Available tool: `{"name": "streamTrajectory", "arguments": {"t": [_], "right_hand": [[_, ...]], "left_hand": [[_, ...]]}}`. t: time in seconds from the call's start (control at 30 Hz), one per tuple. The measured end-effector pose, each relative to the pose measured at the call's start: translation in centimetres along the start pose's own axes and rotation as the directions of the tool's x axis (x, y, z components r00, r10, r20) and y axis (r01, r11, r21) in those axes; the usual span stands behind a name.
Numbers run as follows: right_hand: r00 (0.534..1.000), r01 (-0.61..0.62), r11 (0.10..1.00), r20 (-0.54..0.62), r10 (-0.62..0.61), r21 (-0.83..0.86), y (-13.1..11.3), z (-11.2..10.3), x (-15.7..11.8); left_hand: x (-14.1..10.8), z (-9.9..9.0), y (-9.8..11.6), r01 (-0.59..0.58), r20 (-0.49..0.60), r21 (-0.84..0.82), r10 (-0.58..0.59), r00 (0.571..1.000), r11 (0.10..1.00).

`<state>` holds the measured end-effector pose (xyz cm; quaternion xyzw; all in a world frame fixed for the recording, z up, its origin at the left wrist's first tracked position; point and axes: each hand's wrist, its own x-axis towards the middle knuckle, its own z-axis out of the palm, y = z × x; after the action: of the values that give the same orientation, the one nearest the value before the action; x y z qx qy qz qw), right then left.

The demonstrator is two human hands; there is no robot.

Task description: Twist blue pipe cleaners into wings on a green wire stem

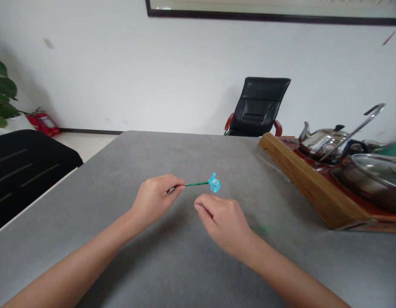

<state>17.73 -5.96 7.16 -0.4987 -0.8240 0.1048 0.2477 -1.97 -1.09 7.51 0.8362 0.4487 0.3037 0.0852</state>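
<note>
A small artificial flower (214, 183) with a bright blue, openwork head and a thin green stem is held above the grey table (159, 149). My left hand (157, 194) pinches the stem's end between thumb and fingertips, so the flower points to the right, nearly level. Just below and to the right of the stem is my right hand (225, 218), its fingers curled and thumb pressed to the forefinger. Whether anything sits in that pinch is hidden. Partly behind the right wrist, a blurred green bit (264, 230) lies on the table.
On the right stands a wooden tea tray (294, 184) with a steel kettle (324, 140), a curved metal spout (355, 130) and a glass-lidded pot (371, 175). A black office chair (262, 105) is behind the table, another black chair (31, 171) at left.
</note>
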Motion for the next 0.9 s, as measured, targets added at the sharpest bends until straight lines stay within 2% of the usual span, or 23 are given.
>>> {"name": "streamTrajectory", "arguments": {"t": [0.37,0.9], "right_hand": [[0.998,-0.065,0.985,0.015,0.063,0.158,1.4,1.6,0.5],[0.987,-0.154,0.926,0.017,0.157,0.344,3.3,2.3,1.2]], "left_hand": [[0.3,-0.4,0.2,0.039,-0.020,-0.100,-0.041,0.999,0.994],[0.4,-0.6,0.8,0.128,0.041,-0.273,-0.121,0.992,0.953]]}}
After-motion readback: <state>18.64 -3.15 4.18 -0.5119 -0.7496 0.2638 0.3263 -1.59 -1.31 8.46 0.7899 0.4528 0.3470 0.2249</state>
